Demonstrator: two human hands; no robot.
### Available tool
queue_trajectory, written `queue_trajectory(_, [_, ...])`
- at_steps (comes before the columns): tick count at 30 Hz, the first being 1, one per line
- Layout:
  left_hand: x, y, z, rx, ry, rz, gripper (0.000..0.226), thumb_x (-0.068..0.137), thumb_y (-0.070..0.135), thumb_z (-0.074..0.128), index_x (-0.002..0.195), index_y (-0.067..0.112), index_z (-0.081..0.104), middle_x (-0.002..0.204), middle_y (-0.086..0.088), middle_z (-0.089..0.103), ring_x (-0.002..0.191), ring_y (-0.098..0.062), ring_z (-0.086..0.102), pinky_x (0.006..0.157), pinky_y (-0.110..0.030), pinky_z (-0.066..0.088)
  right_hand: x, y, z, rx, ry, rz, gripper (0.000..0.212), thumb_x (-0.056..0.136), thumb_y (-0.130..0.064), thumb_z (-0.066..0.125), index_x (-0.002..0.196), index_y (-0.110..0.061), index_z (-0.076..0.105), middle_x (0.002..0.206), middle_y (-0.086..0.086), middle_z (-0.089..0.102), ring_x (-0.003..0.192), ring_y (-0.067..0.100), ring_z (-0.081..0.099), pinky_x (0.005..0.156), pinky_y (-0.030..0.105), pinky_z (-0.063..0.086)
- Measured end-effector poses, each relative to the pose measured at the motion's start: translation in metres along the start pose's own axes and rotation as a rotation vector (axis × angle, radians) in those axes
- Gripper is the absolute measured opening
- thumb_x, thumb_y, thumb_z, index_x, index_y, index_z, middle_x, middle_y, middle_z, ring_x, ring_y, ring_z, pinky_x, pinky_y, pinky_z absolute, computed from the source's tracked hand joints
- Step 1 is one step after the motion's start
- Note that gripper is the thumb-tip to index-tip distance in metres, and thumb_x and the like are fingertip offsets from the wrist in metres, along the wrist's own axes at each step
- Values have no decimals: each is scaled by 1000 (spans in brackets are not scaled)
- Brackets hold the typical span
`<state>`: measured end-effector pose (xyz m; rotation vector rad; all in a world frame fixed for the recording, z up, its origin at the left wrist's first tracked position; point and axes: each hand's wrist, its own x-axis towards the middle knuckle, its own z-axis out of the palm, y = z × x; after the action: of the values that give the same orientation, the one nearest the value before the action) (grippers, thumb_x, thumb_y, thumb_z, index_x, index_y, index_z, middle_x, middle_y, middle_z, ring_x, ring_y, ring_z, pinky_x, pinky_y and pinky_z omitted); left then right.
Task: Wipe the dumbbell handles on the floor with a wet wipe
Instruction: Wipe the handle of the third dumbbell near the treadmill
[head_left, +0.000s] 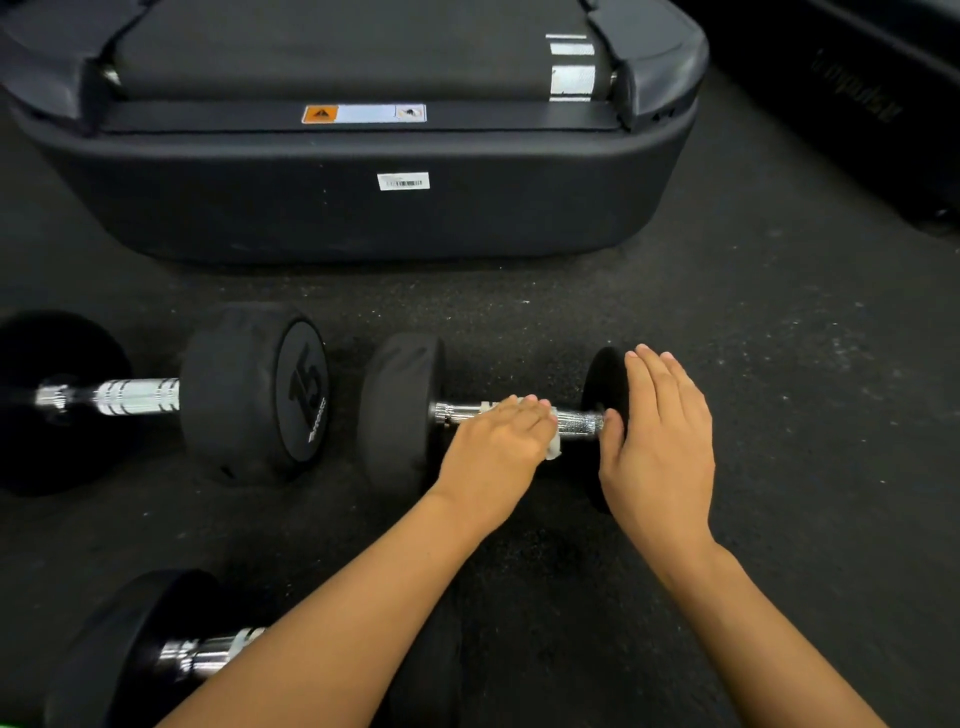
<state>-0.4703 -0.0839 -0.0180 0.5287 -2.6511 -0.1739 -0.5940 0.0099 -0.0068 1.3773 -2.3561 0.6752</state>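
A black dumbbell (400, 410) with a chrome handle (579, 422) lies across the rubber floor in the middle. My left hand (493, 452) presses a white wet wipe (553, 447) onto the middle of that handle. My right hand (660, 441) lies flat with fingers apart on the dumbbell's right weight head (602, 379), its thumb near the handle end. A second dumbbell (249, 389), marked 15, lies to the left with its chrome handle (135, 397) bare. A third dumbbell (145, 654) sits at the lower left, partly hidden by my left forearm.
The rear end of a black treadmill (363, 197) stands just beyond the dumbbells. Another dark machine base (857, 104) runs along the upper right. Speckled black rubber floor (805, 364) stretches to the right of my hands.
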Motion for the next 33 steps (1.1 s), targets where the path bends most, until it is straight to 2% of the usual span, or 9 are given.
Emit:
queue_trajectory(6, [0,1,6,-36,28,-97,35,64,3,57,96,2,71,98,-14,71,88,-25,69,77,-40,55,-1,0,-1,-13,-4,-3,50,86,-17,42,132,2,44,137,16,47,132,31,37,110,40,26])
queue_trajectory(12, [22,4,-10,-91,-200,-228,36,86,9,56,120,18,60,117,-5,62,103,-26,60,87,-39,47,-1,1,-3,-5,-14,-4,50,85,-11,51,133,3,44,137,17,46,132,32,36,110,39,24])
queue_trajectory(14, [12,-7,-15,-44,-176,-318,33,85,11,57,116,20,61,111,-3,63,99,-24,61,84,-37,47,-2,1,-2,-2,-8,3,51,85,-14,47,133,2,44,137,16,46,132,32,36,110,38,24])
queue_trajectory(17, [5,-2,-15,-81,-123,-270,34,69,-5,68,101,8,68,95,-10,68,83,-30,66,68,-39,55,-5,0,-1,-8,3,-1,51,86,-16,44,133,1,43,138,16,46,132,31,36,111,37,22])
queue_trajectory(20, [14,2,-16,-93,-206,-293,29,83,5,56,110,14,61,107,-6,63,96,-28,60,78,-40,49,-6,1,-1,-19,9,-13,50,86,-17,42,133,2,44,137,16,46,131,32,36,110,37,22])
queue_trajectory(22, [24,-3,-16,46,-255,-370,26,88,11,53,113,18,56,111,-3,60,99,-27,59,76,-37,45,-3,2,1,-24,2,-13,50,86,-18,41,133,2,44,137,16,47,131,33,37,110,38,23])
queue_trajectory(25, [22,0,-17,91,-210,-419,24,88,12,55,111,18,58,107,-3,61,96,-24,60,75,-33,44,0,2,1,-19,1,-10,50,87,-18,39,132,2,44,137,16,47,131,32,38,110,39,24])
queue_trajectory(28, [7,11,-13,-103,-110,-312,31,82,2,60,111,12,65,105,-9,66,95,-28,62,82,-37,50,-3,1,0,-22,2,-4,50,87,-19,40,133,1,44,137,16,47,131,32,37,110,38,23])
queue_trajectory(33, [19,-6,-17,34,-226,-394,26,91,10,48,114,17,57,111,-4,61,100,-26,59,81,-35,45,1,1,0,-19,-10,-8,50,85,-16,44,131,2,46,136,16,48,130,32,38,110,40,25])
